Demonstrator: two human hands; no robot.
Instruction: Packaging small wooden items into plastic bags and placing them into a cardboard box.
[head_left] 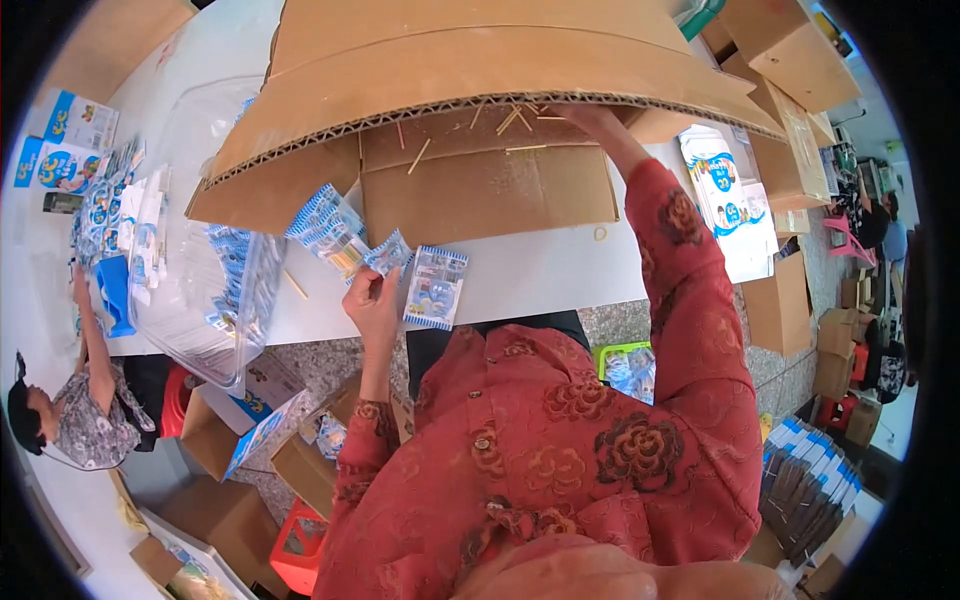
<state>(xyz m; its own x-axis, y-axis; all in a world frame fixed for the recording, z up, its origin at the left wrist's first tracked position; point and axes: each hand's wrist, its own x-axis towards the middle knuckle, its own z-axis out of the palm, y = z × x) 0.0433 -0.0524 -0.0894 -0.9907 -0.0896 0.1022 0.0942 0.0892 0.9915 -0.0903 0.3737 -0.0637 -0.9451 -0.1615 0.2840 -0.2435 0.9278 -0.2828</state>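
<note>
Head view: left hand (pixel 372 303) pinches small blue-and-white packet (pixel 391 250) at its near end, thumb against fingers. Flat packet (pixel 437 288) on table (pixel 545 272) just right of that grip; striped packets (pixel 328 226) just beyond, to its left. Right hand (pixel 588 117) inside cardboard box (pixel 480 62), fingers hidden, grip can't tell; thin sticks (pixel 418 157) left of it.

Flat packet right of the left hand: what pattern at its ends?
The flat packet has blue-and-white striped ends, clearest in the head view.
</note>
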